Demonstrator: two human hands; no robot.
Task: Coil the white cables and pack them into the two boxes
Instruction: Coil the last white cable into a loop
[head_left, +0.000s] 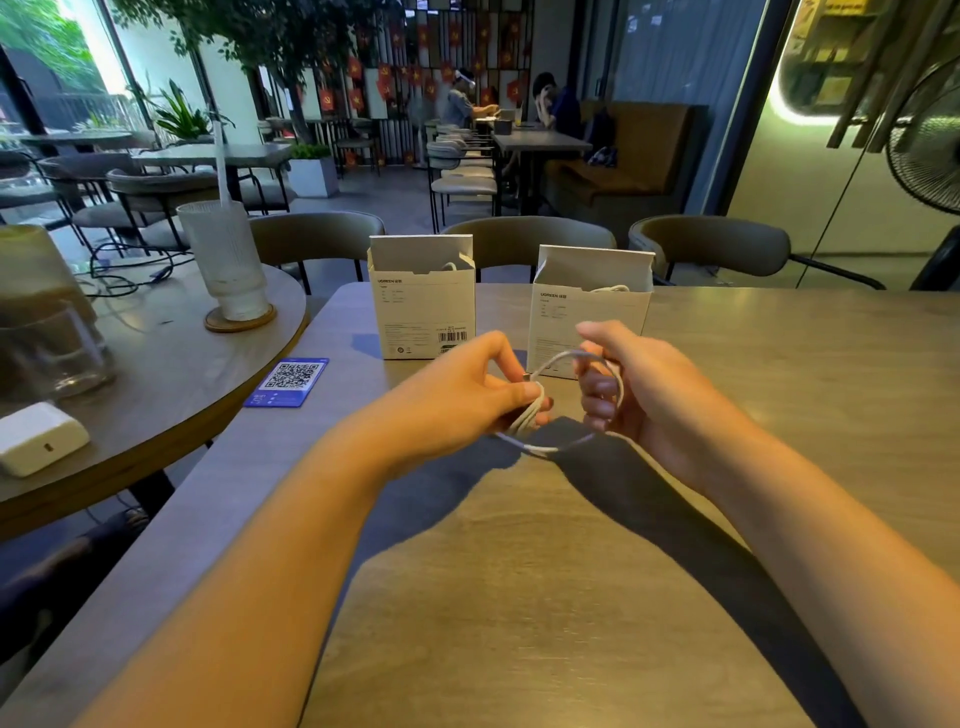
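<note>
from the head view, just in front of the two open white cardboard boxes (422, 306), the left hand (467, 384) is pinching the thin white cable coil (530, 410) above the wooden surface (519, 571); the right hand (639, 395) is gripping a loop. a loosening pinch would probably be letting the coil spring apart.

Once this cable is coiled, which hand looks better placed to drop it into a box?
Probably the left hand: it grips the gathered coil of white cable, while the right hand only holds the loose loop. Both open boxes stand just beyond.

A café: behind the wooden bench (727, 364) stand rows of dining tables (540, 139) with padded chairs (462, 184), seated customers (558, 106) and a QR card (288, 382).
</note>
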